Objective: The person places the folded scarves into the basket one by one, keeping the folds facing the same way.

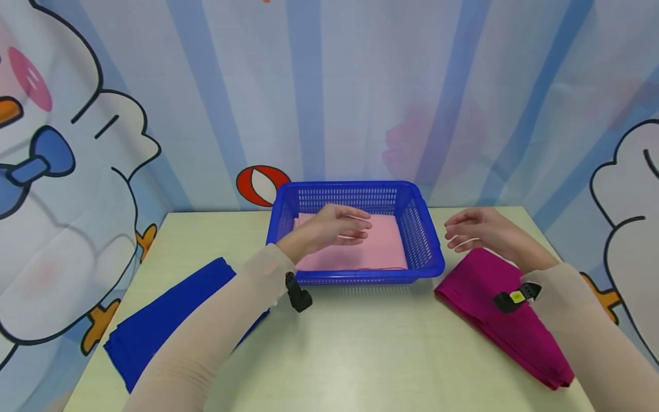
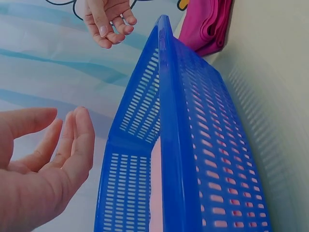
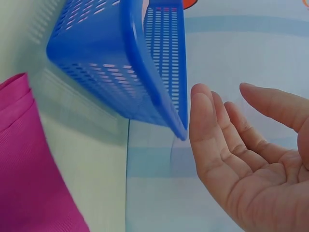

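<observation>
A blue plastic basket (image 1: 427, 229) with slotted walls stands at the back middle of the table, and a folded pink cloth (image 1: 383, 246) lies flat inside it. Over the basket hovers my left hand (image 1: 332, 226), its fingers loosely bent around nothing. My right hand (image 1: 476, 229) is in the air just right of the basket, above the far end of a folded magenta cloth (image 1: 494, 309), also holding nothing. Both palms face inward in the wrist views, where the left hand (image 2: 53, 164) and right hand (image 3: 246, 159) have relaxed fingers. A folded blue cloth (image 1: 175, 315) lies at the left, partly hidden under my left forearm.
The pale table (image 1: 355, 355) ends at the back against a curtain (image 1: 350, 103) printed with blue stripes and cartoon birds. A small dark wrist camera (image 1: 298, 293) sits at the left cuff, another camera (image 1: 509, 300) at the right cuff.
</observation>
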{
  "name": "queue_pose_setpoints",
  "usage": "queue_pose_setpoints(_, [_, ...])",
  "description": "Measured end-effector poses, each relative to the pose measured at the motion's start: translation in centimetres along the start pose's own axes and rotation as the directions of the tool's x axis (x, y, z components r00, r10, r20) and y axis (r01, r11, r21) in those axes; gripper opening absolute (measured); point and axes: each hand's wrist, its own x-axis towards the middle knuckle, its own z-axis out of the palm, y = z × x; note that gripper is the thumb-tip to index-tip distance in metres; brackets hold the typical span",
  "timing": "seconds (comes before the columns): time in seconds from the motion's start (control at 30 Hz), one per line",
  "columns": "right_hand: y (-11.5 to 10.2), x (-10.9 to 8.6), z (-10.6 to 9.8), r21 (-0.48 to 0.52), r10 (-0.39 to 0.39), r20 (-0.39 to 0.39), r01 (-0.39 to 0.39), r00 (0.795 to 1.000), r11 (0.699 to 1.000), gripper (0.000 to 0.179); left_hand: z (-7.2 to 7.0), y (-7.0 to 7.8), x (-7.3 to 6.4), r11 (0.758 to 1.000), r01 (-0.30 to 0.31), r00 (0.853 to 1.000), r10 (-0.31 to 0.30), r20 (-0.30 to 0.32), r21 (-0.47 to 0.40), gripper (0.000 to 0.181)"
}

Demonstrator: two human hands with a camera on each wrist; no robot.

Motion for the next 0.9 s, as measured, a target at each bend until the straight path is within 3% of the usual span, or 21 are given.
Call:
queue_pose_setpoints(0.47, [2.7, -2.8, -1.9, 0.053, 0.028, -0.048, -0.025, 0.998, 0.998, 0.039, 2.4, -0.2, 0.5, 1.000, 0.004, 0.994, -0.006, 0.113, 0.020, 0.038])
queue_pose_setpoints(0.9, [5.5, -5.8, -3.5, 0.078, 0.025, -0.081, -0.018, 0.996, 0.997, 0.026, 5.1, -1.0, 1.2, 0.998, -0.046, 0.984, 0.038, 0.174, 0.043, 0.034])
